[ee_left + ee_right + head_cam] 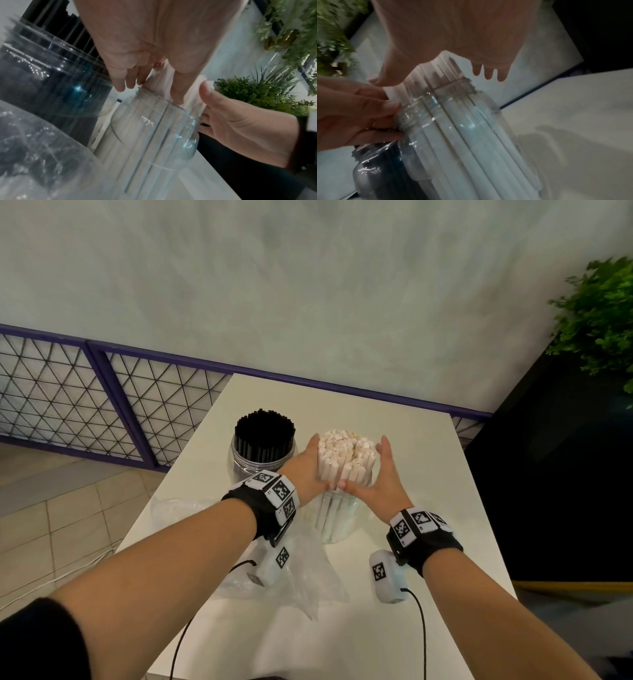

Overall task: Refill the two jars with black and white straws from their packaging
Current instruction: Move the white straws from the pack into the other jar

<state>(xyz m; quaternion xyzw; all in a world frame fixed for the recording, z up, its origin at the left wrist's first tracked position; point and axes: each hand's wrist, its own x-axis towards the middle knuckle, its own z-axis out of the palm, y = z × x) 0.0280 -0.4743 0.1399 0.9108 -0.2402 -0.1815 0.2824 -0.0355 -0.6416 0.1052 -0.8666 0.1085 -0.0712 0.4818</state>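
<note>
Both hands are on the white straws (344, 453) here, one on each side of the bundle. The left hand (310, 465) presses its palm flat against the bundle's left flank, fingers (314, 441) straight and pointing away from the person. The right hand (380, 474) mirrors it on the right flank, fingers (384, 444) extended too, so the straws are sandwiched between two flat palms rather than wrapped in a grip. The two thumbs nearly meet at the near side of the bundle, just above the jar's mouth.

The white straws stand upright in the clear jar (334, 517), their tops well above its rim; in the right wrist view they fan slightly inside the clear jar (453, 135), and the right hand's fingers (488, 73) hang straight past the far side of the bundle. In the left wrist view the left hand's thumb (178, 86) lies along the straws down to the threaded neck, with the right hand (240, 129) facing it from the other side.

To the left, a little further back on the white bench (411, 446), stands the second jar (262, 455), packed with black straws (264, 429) that also stick out above its rim. The two jars sit close beside each other. Crumpled clear plastic packaging (301, 580) lies on the bench nearer the person, under the left forearm. A green plant (599, 316) shows at the right edge.
</note>
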